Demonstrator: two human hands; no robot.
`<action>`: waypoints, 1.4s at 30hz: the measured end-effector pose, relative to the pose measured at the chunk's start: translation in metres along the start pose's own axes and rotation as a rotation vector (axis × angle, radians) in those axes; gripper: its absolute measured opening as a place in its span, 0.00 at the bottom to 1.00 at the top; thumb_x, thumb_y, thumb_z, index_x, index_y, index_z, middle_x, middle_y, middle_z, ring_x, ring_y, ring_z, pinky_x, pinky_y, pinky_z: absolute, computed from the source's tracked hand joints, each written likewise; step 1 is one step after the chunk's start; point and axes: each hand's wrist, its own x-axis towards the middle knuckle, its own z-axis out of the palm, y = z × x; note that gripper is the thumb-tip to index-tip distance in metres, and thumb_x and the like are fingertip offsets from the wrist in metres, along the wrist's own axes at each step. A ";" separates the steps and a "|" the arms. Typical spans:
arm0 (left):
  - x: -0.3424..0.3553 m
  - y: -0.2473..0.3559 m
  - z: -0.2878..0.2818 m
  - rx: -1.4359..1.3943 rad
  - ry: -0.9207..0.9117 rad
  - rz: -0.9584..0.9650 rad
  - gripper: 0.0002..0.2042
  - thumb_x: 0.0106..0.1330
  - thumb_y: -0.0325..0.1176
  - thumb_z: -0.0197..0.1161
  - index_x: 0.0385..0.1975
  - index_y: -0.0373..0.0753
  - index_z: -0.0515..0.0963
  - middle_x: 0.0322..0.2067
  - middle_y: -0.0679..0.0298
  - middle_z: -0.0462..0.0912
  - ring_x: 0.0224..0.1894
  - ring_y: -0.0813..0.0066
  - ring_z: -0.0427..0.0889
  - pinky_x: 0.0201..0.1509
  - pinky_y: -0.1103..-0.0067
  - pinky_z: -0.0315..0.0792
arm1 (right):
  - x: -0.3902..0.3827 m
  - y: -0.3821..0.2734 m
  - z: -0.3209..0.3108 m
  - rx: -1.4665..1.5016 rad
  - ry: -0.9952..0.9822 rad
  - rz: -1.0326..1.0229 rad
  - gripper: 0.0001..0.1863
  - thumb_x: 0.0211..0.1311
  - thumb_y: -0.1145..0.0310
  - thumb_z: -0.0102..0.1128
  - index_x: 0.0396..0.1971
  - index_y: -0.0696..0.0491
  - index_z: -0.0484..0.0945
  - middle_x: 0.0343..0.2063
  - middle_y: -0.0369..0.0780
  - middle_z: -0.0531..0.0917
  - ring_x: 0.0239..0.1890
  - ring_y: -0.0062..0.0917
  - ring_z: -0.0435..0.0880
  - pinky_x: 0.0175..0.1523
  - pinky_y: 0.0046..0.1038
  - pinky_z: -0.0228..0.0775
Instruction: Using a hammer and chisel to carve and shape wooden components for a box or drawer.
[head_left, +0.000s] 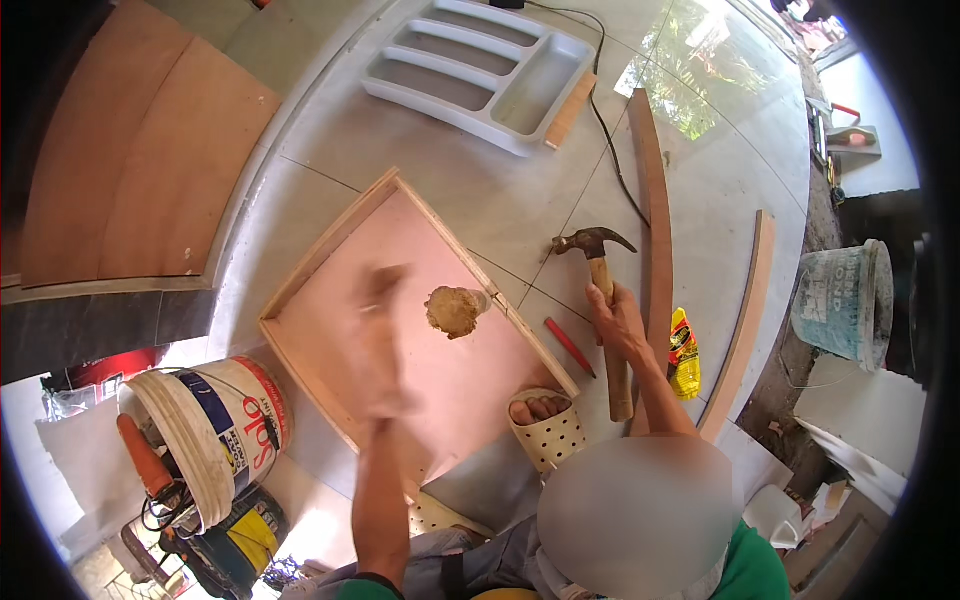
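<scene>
My right hand (618, 320) is wrapped round the wooden handle of a claw hammer (598, 265), its dark metal head raised away from me. Beside it is a shallow wooden drawer box (500, 400) with a pinkish bottom and low sides. Over the left part of this box my left hand (385, 355) is smeared by motion, so its fingers and anything in them cannot be made out. A round thing with a rough yellow-brown top (453, 312) appears near the box's right side. Between box and hammer lies a red pencil-like stick (570, 347).
A grey cutlery tray (535, 90) lies at the far side, near a black cord (605, 130). Two wood strips (655, 190) (742, 320) and a yellow packet (684, 355) are at right. A paint bucket (215, 430) with tools stands left, a blue-grey bucket (840, 305) right. My sandalled foot (545, 425) is beside the box.
</scene>
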 end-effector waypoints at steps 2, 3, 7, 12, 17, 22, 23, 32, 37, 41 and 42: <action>-0.002 0.008 -0.058 -0.199 0.202 0.056 0.53 0.49 0.70 0.61 0.65 0.33 0.53 0.60 0.46 0.64 0.66 0.54 0.59 0.72 0.59 0.48 | 0.002 0.001 -0.003 -0.058 -0.006 -0.008 0.21 0.66 0.53 0.54 0.29 0.59 0.72 0.15 0.38 0.74 0.13 0.22 0.75 0.18 0.29 0.67; -0.002 0.020 -0.084 -0.059 0.115 0.182 0.57 0.48 0.75 0.56 0.67 0.33 0.50 0.61 0.45 0.64 0.67 0.53 0.58 0.72 0.58 0.47 | 0.005 0.005 -0.003 -0.083 0.015 -0.010 0.22 0.66 0.52 0.54 0.28 0.60 0.72 0.15 0.40 0.75 0.13 0.24 0.75 0.19 0.30 0.68; 0.007 0.028 -0.080 -0.185 0.423 0.340 0.56 0.48 0.80 0.46 0.67 0.35 0.53 0.61 0.47 0.64 0.66 0.54 0.60 0.71 0.61 0.51 | 0.014 0.020 0.007 -0.281 0.136 -0.115 0.25 0.64 0.51 0.55 0.27 0.63 0.74 0.16 0.48 0.77 0.17 0.34 0.80 0.24 0.36 0.70; 0.046 -0.012 0.015 -0.099 0.236 0.238 0.57 0.48 0.80 0.48 0.67 0.35 0.52 0.62 0.49 0.64 0.67 0.55 0.59 0.70 0.62 0.51 | 0.003 0.004 0.009 -0.299 0.080 -0.107 0.27 0.63 0.49 0.55 0.29 0.65 0.75 0.21 0.55 0.79 0.28 0.47 0.82 0.34 0.41 0.71; 0.048 0.031 -0.043 0.047 0.073 0.299 0.57 0.48 0.80 0.47 0.68 0.36 0.50 0.61 0.52 0.65 0.65 0.59 0.61 0.68 0.61 0.55 | 0.006 0.015 0.002 -0.257 0.077 -0.068 0.28 0.63 0.48 0.54 0.30 0.65 0.75 0.24 0.57 0.79 0.33 0.53 0.80 0.38 0.44 0.70; 0.022 0.015 -0.038 0.288 0.014 0.234 0.56 0.45 0.75 0.59 0.65 0.34 0.57 0.61 0.50 0.65 0.65 0.57 0.63 0.66 0.59 0.58 | 0.004 -0.005 0.011 -0.264 0.066 -0.075 0.25 0.64 0.51 0.54 0.29 0.65 0.74 0.17 0.52 0.76 0.23 0.42 0.80 0.31 0.40 0.68; 0.026 0.002 -0.005 0.378 -0.132 0.182 0.45 0.44 0.62 0.69 0.58 0.35 0.66 0.56 0.53 0.70 0.57 0.62 0.70 0.57 0.67 0.66 | 0.005 0.005 0.009 -0.281 0.077 -0.072 0.25 0.64 0.51 0.54 0.29 0.65 0.74 0.17 0.52 0.76 0.23 0.42 0.80 0.31 0.40 0.68; 0.020 -0.019 0.058 0.038 -0.391 0.001 0.09 0.52 0.15 0.63 0.17 0.34 0.72 0.16 0.67 0.73 0.17 0.83 0.66 0.21 0.83 0.60 | 0.012 0.023 0.018 -0.402 0.233 -0.140 0.24 0.62 0.51 0.55 0.30 0.63 0.74 0.26 0.57 0.79 0.32 0.54 0.79 0.37 0.45 0.68; 0.024 -0.017 0.056 -0.060 -0.284 -0.012 0.08 0.51 0.14 0.61 0.16 0.33 0.71 0.16 0.64 0.74 0.19 0.79 0.69 0.22 0.81 0.63 | 0.012 0.010 0.018 -0.399 0.195 -0.103 0.23 0.61 0.51 0.58 0.31 0.61 0.73 0.29 0.59 0.79 0.36 0.57 0.78 0.39 0.48 0.70; 0.025 -0.004 0.048 0.093 -0.413 -0.141 0.05 0.60 0.25 0.60 0.33 0.31 0.79 0.26 0.61 0.80 0.29 0.74 0.78 0.34 0.79 0.72 | -0.008 -0.012 0.000 -0.579 0.200 -0.091 0.21 0.59 0.53 0.60 0.31 0.59 0.74 0.30 0.54 0.80 0.37 0.52 0.79 0.41 0.43 0.72; 0.038 0.002 0.031 0.027 -0.461 -0.205 0.13 0.63 0.32 0.57 0.43 0.30 0.78 0.36 0.56 0.81 0.40 0.68 0.79 0.48 0.74 0.72 | -0.010 -0.032 0.002 -0.552 0.340 -0.324 0.20 0.58 0.54 0.61 0.32 0.59 0.75 0.31 0.52 0.79 0.36 0.49 0.80 0.41 0.40 0.72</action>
